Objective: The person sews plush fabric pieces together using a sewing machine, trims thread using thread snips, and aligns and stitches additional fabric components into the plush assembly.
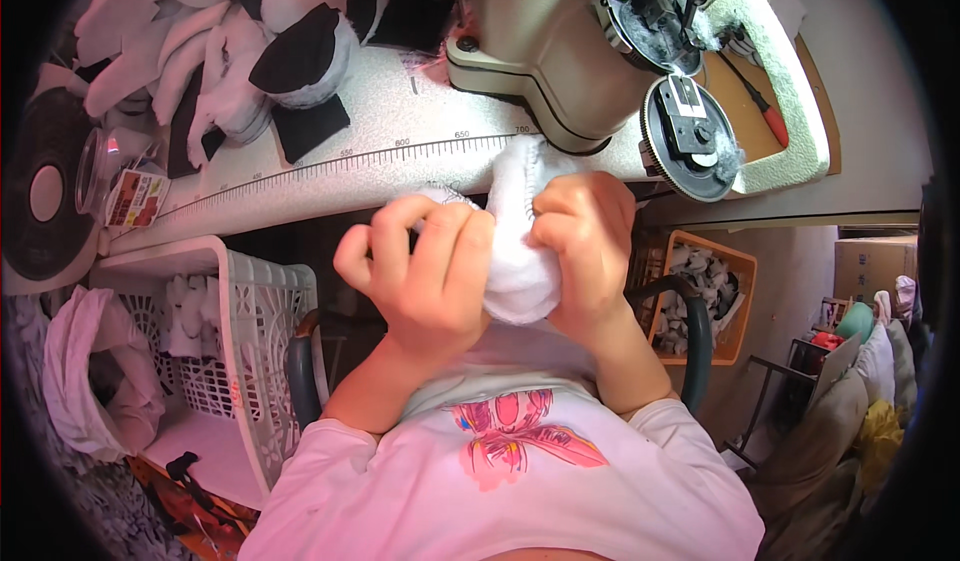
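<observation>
A white fluffy fabric piece [515,271] with a stitched seam is in front of my chest, just off the table's near edge. My left hand [425,276] is closed on its left side, fingers curled. On the other side, my right hand [585,246] pinches the fabric close to the seam. Part of the piece is hidden behind my fingers. Beyond it stands a cream sewing machine [520,51], with a round dark toothed disc [690,136] at its right.
White and black fluffy pieces [300,61] are heaped at the table's far left. A white plastic basket [270,311] stands below on the left, and an orange crate of scraps [700,291] on the right. A red-handled screwdriver [772,121] lies beyond the disc.
</observation>
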Demonstrator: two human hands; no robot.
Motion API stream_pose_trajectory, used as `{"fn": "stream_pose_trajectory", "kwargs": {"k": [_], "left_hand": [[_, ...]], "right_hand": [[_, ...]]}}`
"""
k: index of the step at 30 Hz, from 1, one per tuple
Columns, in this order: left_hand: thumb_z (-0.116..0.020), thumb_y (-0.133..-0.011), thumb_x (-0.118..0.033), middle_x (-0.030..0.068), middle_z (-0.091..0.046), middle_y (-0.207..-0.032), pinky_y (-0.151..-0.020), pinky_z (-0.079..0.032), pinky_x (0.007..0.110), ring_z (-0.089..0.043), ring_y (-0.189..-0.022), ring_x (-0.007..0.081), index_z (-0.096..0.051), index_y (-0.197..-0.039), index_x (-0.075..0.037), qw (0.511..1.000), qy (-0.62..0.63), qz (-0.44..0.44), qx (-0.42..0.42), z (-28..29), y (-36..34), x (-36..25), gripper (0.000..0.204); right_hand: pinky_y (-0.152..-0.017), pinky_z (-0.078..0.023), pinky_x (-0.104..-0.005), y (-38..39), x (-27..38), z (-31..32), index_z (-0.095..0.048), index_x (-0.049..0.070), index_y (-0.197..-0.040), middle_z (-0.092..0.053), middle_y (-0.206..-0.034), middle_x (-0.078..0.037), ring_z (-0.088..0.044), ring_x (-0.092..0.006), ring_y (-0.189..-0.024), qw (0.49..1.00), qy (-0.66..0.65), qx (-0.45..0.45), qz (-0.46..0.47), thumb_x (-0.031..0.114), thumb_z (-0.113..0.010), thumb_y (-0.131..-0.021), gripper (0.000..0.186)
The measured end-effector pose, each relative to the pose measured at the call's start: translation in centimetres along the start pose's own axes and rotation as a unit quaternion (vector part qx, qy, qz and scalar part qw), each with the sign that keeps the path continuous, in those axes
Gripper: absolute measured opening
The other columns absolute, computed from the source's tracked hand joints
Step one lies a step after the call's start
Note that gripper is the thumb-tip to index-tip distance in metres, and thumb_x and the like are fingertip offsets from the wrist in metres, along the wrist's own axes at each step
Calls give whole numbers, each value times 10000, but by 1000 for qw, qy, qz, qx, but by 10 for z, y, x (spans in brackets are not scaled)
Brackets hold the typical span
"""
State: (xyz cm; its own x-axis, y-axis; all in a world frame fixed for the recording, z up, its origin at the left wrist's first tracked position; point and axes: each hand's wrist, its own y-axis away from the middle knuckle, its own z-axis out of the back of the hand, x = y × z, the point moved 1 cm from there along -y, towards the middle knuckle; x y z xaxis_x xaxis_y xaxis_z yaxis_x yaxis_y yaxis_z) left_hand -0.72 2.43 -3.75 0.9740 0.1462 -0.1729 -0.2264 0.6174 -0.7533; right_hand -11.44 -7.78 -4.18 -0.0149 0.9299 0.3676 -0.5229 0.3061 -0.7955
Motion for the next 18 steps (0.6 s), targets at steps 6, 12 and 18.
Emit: {"fn": "stream_pose_trajectory", "kwargs": {"k": [6,12,18], "left_hand": [[-640,-651,-116,-8,-594,-799,-710,-222,361,-567,-765,143,-649,-819,-78,999,-27,-46,-7,-2,10,-19,173],[-635,-659,-121,-11,-599,-809,-730,-221,357,-571,-791,148,-654,-823,-81,998,2,-54,-38,-8,13,-20,170],[-670,-586,-234,-55,-614,-815,-819,-227,405,-534,-863,185,-665,-797,-153,998,56,13,-28,-6,-10,3,225]], "right_hand": [[-634,-413,-301,-1,-2,-3,-517,48,-720,-522,-714,-83,-513,-230,-669,992,32,-34,-119,55,-692,-635,195],[-721,-464,-263,-2,-10,-4,-587,3,-1123,-645,-942,-103,-571,-151,-807,990,3,-49,-130,64,-733,-707,444],[-764,-464,-271,16,-4,-12,-527,21,-1146,-636,-877,-78,-575,-142,-838,907,-289,-158,-263,99,-774,-743,479]]}}
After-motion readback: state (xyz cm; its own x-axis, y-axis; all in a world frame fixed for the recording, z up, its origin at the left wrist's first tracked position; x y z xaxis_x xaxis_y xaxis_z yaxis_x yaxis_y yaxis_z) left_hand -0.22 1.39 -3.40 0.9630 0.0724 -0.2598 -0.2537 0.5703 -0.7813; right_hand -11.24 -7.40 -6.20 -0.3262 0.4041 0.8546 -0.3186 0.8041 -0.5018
